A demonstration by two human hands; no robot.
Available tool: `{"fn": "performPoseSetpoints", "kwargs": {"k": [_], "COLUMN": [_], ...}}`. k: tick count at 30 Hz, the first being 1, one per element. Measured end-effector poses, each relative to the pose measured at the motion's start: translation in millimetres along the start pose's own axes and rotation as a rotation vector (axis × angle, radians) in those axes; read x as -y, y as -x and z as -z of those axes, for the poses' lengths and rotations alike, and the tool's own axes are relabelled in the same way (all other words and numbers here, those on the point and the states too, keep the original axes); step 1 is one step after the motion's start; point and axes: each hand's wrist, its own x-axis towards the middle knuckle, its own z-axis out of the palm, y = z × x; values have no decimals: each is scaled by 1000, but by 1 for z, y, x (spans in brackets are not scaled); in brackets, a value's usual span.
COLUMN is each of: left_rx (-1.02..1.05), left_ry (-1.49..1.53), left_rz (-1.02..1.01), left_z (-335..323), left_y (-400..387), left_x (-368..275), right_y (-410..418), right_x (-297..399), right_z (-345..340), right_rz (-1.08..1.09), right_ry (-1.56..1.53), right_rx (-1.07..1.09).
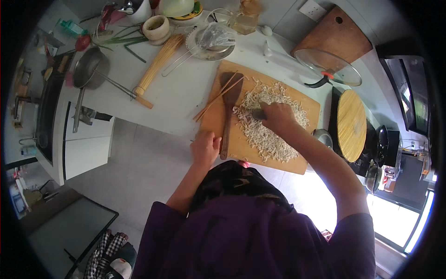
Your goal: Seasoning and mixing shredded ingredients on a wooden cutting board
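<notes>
A wooden cutting board [313,104] lies on the counter, with a wide heap of short pale noodle-like pieces [275,144] on it. Over the heap's upper middle, my right hand [278,117] is closed around a small dark greenish object [258,114], whose kind I cannot tell. My left hand [205,148] is curled at the board's left edge, beside the handle of a dark wooden spatula [228,115]; nothing shows in it. The spatula lies along the board's left side. A pair of wooden chopsticks [212,102] crosses its blade and sticks out past the board's edge.
Left on the counter are a bundled straw whisk [158,66], a stone mortar [155,29], a steel saucepan [92,68] and a metal strainer [210,54]. A glass lid [339,69] leans by an upright board [334,31] at the right. A round straw lid [352,122] sits beyond.
</notes>
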Motion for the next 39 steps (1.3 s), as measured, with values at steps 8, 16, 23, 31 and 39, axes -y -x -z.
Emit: {"fn": "performPoseSetpoints", "kwargs": {"k": [8,16,23,31,39], "left_rx": [5,-27,73,19,20], "left_ry": [-33,-38,-25,4,1], "left_rz": [0,13,61,28,20], "left_z": [0,-2,2,1,2], "left_y": [-2,0,-3,0,0], "left_x": [-4,-1,-4,-4,-6], "right_y": [-11,-15,-27,-69,-76], "right_x": [-25,13,-6,-18,-40], "right_z": [7,11,16,25,35], "right_rz": [11,73,48,6,61], "right_ry": [-46,9,-127,-24,-109], "right_rx": [24,69,99,-100,-91]}}
